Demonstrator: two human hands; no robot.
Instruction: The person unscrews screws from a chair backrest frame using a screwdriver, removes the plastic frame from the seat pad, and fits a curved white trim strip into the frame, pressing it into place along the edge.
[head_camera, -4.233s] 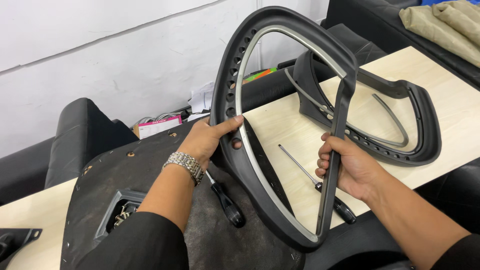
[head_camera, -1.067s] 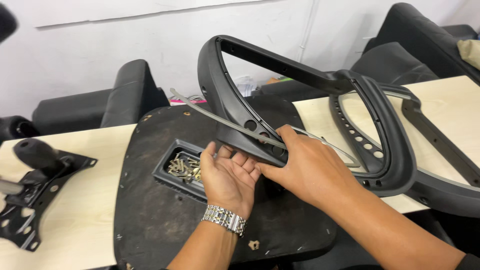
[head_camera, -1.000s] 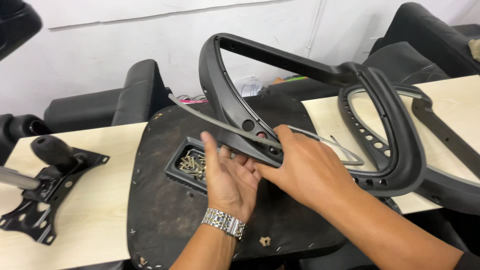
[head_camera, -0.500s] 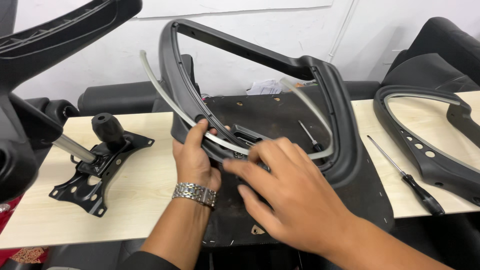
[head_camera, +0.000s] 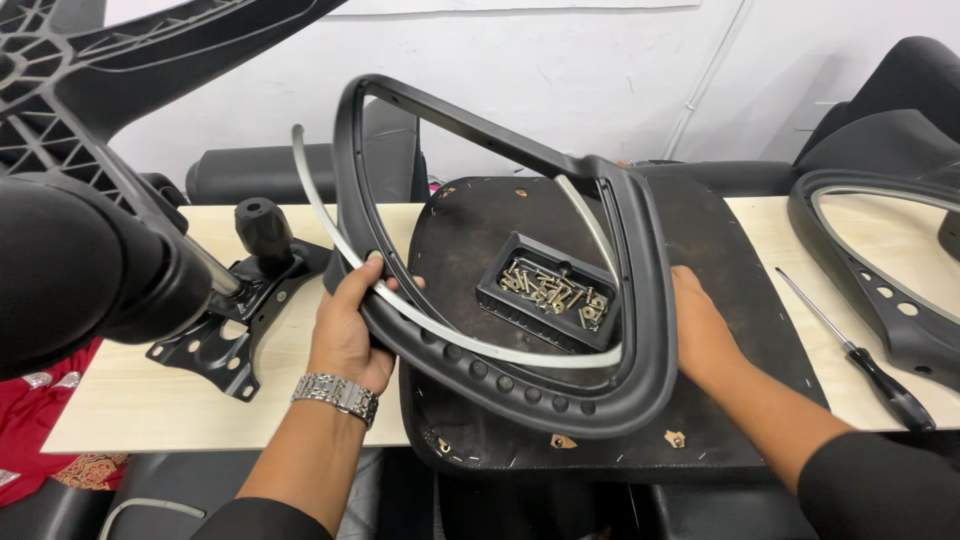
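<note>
A black plastic chair-back frame (head_camera: 640, 300), a rounded loop with a row of holes along its lower inner edge, stands tilted over a dark seat base. A pale grey curved strip (head_camera: 450, 335) runs along its inner rim, partly seated, its upper end sticking free.

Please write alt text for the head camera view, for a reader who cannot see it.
Two bare hands, left hand and right hand, hold a black chair-back frame with a pale strip over an upturned seat base. A tray of screws sits inside; a screwdriver lies right.
</note>
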